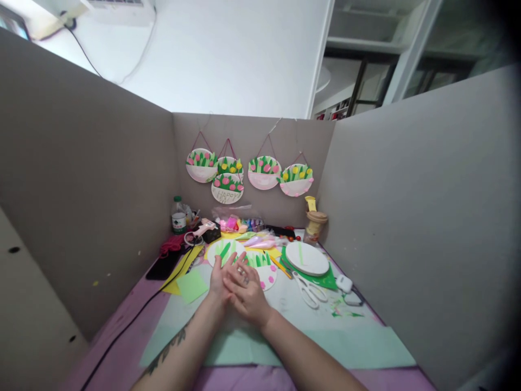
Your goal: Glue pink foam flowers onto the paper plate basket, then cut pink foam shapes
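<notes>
Both of my hands lie together at the middle of the table. My right hand (246, 293) lies over my left hand (220, 279), with the fingers of both stretched out flat. Their fingertips reach a paper plate with green paper leaves (223, 251) and a half plate with pink dots (266, 271). Neither hand holds anything that I can see.
White scissors (310, 290) lie right of my hands, near a stack of white plates (307, 258) on green paper. A glue gun (203, 229), a bottle (178, 216) and a cup (314, 225) stand at the back. Several finished plate baskets (264, 172) hang on the grey partition. A black cable (134, 317) runs along the left.
</notes>
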Demonstrator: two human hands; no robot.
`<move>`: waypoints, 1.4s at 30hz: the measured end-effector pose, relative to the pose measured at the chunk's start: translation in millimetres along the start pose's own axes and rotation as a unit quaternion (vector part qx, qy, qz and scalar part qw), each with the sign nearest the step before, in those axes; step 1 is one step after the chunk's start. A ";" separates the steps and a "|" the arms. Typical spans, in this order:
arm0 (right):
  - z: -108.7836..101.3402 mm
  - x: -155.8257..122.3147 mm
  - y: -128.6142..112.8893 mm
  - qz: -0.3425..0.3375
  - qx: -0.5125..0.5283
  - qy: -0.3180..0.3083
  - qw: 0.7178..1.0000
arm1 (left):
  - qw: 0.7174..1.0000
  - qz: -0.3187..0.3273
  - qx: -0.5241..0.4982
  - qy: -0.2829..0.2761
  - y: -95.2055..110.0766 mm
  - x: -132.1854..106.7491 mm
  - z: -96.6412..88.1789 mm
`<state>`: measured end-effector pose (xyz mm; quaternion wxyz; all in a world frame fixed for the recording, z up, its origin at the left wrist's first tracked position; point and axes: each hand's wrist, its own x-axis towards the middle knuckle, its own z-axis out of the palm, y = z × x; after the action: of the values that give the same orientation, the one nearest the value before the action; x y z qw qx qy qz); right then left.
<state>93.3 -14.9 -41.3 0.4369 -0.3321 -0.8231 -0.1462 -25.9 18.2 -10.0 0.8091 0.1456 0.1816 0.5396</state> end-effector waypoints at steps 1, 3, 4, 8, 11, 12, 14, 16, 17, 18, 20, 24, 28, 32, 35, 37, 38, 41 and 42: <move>0.0 0.4 0.5 0.017 -0.007 0.003 1.000 | 1.000 -0.013 -0.001 0.003 0.1 -0.9 0.8; -0.7 0.7 1.8 0.039 -0.018 0.011 0.999 | 1.000 -0.028 -0.008 -0.009 1.1 -2.5 2.2; -1.3 0.5 1.9 0.034 -0.016 0.012 0.999 | 0.999 -0.023 -0.012 -0.019 2.0 -3.0 2.8; 0.1 1.3 -2.5 -0.012 0.014 -0.003 1.000 | 1.000 0.017 -0.011 -0.007 2.7 -2.7 3.0; 3.0 3.8 -4.5 0.034 -0.001 -0.013 0.999 | 1.000 -0.013 -0.003 0.016 1.2 -1.8 2.6; 3.0 4.2 -4.4 0.050 -0.010 -0.011 0.999 | 1.000 -0.022 -0.004 0.014 1.7 -1.8 2.5; 1.2 3.3 -4.1 0.051 -0.018 -0.008 0.998 | 1.000 -0.018 -0.006 -0.005 4.2 -2.0 2.4; -1.3 1.4 -5.3 0.020 -0.010 -0.015 1.000 | 1.000 0.009 -0.008 -0.023 6.3 -2.1 2.3; -2.0 0.7 -6.5 0.003 -0.002 -0.020 1.000 | 1.000 0.019 -0.006 -0.024 6.3 -2.2 2.2; -2.1 0.3 -7.8 -0.004 0.004 -0.024 1.000 | 1.000 0.021 -0.003 -0.018 5.4 -2.2 2.1; -1.1 0.4 -9.1 0.016 0.005 -0.023 1.000 | 1.000 0.004 0.003 0.007 2.5 -2.1 2.2; -0.6 0.0 -6.5 0.055 -0.010 -0.002 0.998 | 1.000 -0.018 -0.009 0.001 2.6 -1.1 1.2; -2.1 -1.0 -7.1 0.005 0.007 -0.009 1.000 | 0.999 0.019 -0.021 -0.029 4.2 2.2 -4.1; -0.5 0.5 -6.6 0.044 -0.006 0.004 0.999 | 1.000 -0.021 -0.004 0.002 -0.6 3.4 -7.0; -1.5 -0.5 -5.9 0.033 -0.014 0.000 0.999 | 1.000 -0.002 -0.009 -0.024 0.7 3.6 -7.4; -2.2 -0.8 -7.7 0.005 -0.005 -0.015 1.000 | 0.999 0.021 -0.008 -0.026 1.6 4.8 -8.6; -2.2 -0.5 -9.0 -0.001 -0.002 -0.020 1.000 | 1.000 0.021 -0.007 -0.020 1.5 5.7 -9.4; -1.8 1.6 -10.8 0.030 -0.012 -0.016 0.999 | 1.000 -0.006 -0.012 0.002 1.1 7.5 -10.3; -2.0 1.8 -10.5 0.042 -0.018 -0.009 0.999 | 1.000 -0.013 -0.015 0.002 1.9 7.4 -10.0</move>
<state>86.8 -22.9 -38.2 0.4295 -0.3749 -0.8097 -0.1393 -29.4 26.2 -19.1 0.8178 0.1295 0.1772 0.5320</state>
